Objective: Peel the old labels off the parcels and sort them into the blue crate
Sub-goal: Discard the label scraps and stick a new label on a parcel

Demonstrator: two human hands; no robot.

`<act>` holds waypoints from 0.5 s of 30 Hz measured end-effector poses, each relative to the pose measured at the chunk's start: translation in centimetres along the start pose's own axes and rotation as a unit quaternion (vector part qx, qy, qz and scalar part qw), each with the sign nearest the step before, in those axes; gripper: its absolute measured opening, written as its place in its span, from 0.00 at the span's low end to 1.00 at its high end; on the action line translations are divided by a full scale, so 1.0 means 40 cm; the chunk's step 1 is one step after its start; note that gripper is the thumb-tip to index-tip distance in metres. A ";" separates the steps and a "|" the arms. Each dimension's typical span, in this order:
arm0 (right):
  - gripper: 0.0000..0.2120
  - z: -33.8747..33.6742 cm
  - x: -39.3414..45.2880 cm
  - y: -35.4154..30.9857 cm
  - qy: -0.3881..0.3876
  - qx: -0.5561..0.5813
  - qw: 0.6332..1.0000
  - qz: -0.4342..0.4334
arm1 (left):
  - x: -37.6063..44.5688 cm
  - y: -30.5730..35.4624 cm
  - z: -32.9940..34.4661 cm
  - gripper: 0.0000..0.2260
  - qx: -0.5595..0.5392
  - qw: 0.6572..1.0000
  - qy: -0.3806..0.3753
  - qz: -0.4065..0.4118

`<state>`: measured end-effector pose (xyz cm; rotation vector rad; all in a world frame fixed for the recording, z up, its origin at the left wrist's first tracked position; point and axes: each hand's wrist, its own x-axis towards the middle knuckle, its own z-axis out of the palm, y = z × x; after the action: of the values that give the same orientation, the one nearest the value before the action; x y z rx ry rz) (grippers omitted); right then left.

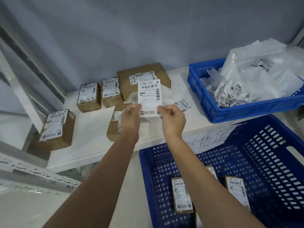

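Here, white printed shipping label (150, 96) held upright, long axis vertical, above white shelf (92, 125); left hand (131, 118) and right hand (172, 120) each pinch bottom corner. Brown cardboard parcel (114, 127) lies below left hand, partly hidden by wrist. Big blue perforated crate (271, 162) beyond shelf's front edge, nearer right hand; adhesive side unseen.

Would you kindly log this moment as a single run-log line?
left hand: grip on label | right hand: grip on label | label: held upright over shelf | large blue crate: holds parcels
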<state>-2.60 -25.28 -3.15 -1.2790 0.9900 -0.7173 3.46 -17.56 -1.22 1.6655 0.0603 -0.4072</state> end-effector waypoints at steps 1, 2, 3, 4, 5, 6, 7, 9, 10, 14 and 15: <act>0.05 0.025 -0.011 0.005 -0.011 -0.006 1.000 -0.005 | 0.014 -0.006 -0.026 0.09 0.011 1.000 0.024 0.010; 0.05 0.052 -0.022 0.013 -0.023 -0.012 1.000 -0.008 | 0.032 -0.013 -0.051 0.10 0.021 0.999 0.047 0.018; 0.05 0.079 -0.033 0.022 -0.035 -0.020 0.999 -0.008 | 0.047 -0.020 -0.075 0.10 0.034 0.997 0.067 0.023; 0.05 0.105 -0.046 0.032 -0.045 -0.028 0.999 -0.003 | 0.059 -0.027 -0.098 0.10 0.051 0.995 0.085 0.025; 0.05 0.130 -0.058 0.044 -0.053 -0.031 0.998 0.007 | 0.071 -0.037 -0.119 0.10 0.070 0.992 0.104 0.026; 0.06 0.151 -0.069 0.055 -0.059 -0.034 0.997 0.020 | 0.079 -0.046 -0.138 0.09 0.093 0.988 0.122 0.027; 0.07 0.170 -0.079 0.066 -0.062 -0.039 0.997 0.032 | 0.088 -0.056 -0.156 0.09 0.125 0.982 0.135 0.033; 0.08 0.197 -0.095 0.085 -0.059 -0.054 0.995 0.053 | 0.104 -0.077 -0.183 0.08 0.182 0.971 0.151 0.045; 0.08 0.207 -0.100 0.091 -0.057 -0.060 0.995 0.059 | 0.107 -0.081 -0.191 0.07 0.195 0.968 0.154 0.044; 0.09 0.240 -0.110 0.107 -0.035 -0.068 0.995 0.066 | 0.122 -0.094 -0.210 0.06 0.213 0.964 0.157 0.038; 0.10 0.246 -0.111 0.111 -0.029 -0.071 0.995 0.065 | 0.121 -0.097 -0.214 0.06 0.226 0.961 0.155 0.044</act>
<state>3.95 -16.26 -6.61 -1.3380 1.0804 -0.5142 8.89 -9.66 -5.66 2.1665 0.1319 -0.0889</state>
